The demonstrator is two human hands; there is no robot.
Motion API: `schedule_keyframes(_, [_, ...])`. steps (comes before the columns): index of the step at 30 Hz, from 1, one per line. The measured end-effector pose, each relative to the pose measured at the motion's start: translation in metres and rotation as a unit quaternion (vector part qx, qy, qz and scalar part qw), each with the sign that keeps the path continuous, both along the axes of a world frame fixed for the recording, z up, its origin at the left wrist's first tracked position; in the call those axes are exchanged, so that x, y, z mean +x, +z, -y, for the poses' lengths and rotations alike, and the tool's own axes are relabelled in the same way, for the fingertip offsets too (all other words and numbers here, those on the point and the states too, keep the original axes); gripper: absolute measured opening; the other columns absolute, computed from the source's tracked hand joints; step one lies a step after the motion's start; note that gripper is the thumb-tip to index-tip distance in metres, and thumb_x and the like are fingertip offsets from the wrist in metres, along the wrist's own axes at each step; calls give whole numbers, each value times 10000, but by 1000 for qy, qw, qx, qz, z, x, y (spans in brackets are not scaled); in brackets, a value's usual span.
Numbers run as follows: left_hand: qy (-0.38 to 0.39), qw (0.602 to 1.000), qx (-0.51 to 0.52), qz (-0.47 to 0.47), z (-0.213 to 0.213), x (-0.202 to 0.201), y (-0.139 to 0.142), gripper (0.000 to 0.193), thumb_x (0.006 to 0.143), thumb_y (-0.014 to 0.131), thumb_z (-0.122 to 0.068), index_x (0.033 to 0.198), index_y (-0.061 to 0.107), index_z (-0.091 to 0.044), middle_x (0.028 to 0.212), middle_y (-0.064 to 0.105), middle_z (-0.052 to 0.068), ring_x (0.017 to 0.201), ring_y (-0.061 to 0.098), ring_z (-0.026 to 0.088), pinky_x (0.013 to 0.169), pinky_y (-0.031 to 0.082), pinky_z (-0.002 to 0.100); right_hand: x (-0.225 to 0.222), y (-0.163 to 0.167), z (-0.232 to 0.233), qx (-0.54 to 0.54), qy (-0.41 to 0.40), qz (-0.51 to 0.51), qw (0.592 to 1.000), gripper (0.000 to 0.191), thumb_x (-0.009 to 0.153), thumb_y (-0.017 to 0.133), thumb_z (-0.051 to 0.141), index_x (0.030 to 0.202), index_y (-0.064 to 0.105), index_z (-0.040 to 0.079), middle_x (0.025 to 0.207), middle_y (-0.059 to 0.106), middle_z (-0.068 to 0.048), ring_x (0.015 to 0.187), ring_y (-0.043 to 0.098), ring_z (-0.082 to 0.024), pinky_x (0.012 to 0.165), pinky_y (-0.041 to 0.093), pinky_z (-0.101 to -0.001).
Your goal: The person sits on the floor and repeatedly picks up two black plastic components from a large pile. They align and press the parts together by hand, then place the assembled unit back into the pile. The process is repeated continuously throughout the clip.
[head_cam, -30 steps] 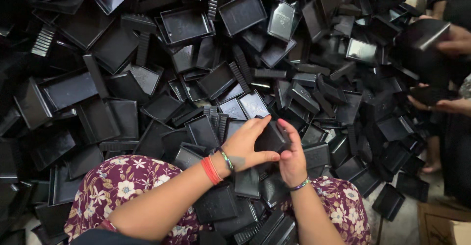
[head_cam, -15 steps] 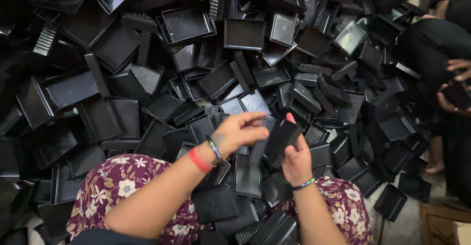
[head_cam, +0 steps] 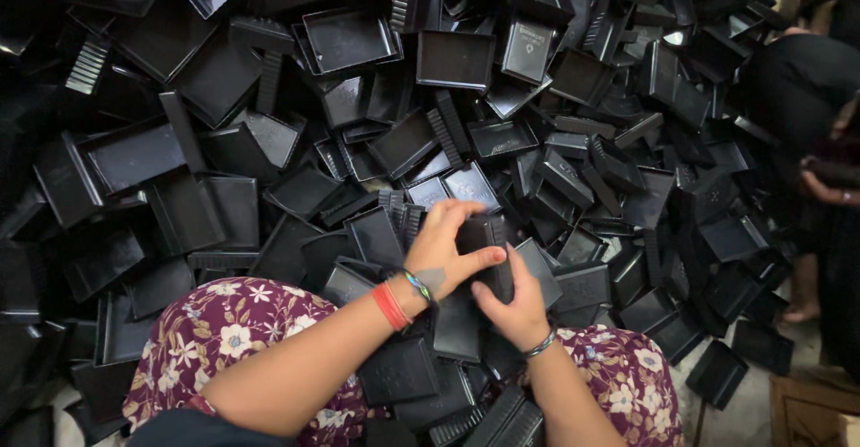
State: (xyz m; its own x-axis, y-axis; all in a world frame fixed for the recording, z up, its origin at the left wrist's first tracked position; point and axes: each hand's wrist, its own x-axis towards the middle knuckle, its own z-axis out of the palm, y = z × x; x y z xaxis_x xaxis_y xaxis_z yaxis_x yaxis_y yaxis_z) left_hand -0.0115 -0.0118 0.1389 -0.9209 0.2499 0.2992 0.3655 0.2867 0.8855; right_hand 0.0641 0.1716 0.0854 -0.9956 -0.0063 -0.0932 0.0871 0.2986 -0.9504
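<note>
Black plastic tray (head_cam: 486, 241): small, rectangular, held upright between both hands just above the near edge of the heap of trays (head_cam: 269, 142). Left hand (head_cam: 445, 252): fingers curled over the tray's top and left side, gripping it; red bangle and beaded band at the wrist. Right hand (head_cam: 512, 302): closed against the tray's lower right side, thumb pressed to it; thin bracelet at the wrist. Floral skirt (head_cam: 224, 330): beneath both forearms. Another person's hand (head_cam: 829, 183): at the heap's right edge.
</note>
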Motion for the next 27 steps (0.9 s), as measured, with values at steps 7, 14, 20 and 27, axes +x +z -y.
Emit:
schedule_keyframes(7, [-77, 961, -188, 189, 15, -25, 14, 579, 836, 718, -620, 927, 735, -49, 878, 730, 108, 827, 714, 227, 775, 554, 338, 3, 10, -18, -262, 108, -39, 958, 692, 899, 824, 424, 1335, 644, -83, 1188, 697, -82, 1113, 651, -146, 977, 517, -277])
schedule_keyframes(14, [-426, 811, 131, 378, 26, -13, -6, 298, 947, 704, -313, 1148, 710, -93, 1042, 746, -3, 993, 701, 91, 895, 579, 273, -50, 35, -100, 99, -313, -168, 929, 321, 992, 664, 271, 1166, 719, 7, 1134, 753, -135, 1054, 713, -275, 972, 557, -401])
schedule_keyframes(20, [-67, 953, 149, 256, 38, -29, -15, 388, 903, 768, -334, 1170, 705, -59, 1055, 767, 55, 961, 734, 147, 870, 597, 305, -88, 34, -103, 500, -210, -8, 840, 356, 798, 834, 249, 1096, 726, 87, 1017, 742, -188, 959, 682, -371, 881, 529, -457])
schedule_keyframes(27, [-56, 981, 183, 13, 24, -15, -16, 882, 891, 844, -289, 1541, 332, 16, 1397, 511, 234, 1270, 495, 288, 997, 430, 366, -41, 67, 7, 119, -7, -102, 988, 225, 902, 747, 161, 1068, 711, 13, 1004, 723, -57, 916, 683, -159, 826, 549, -292])
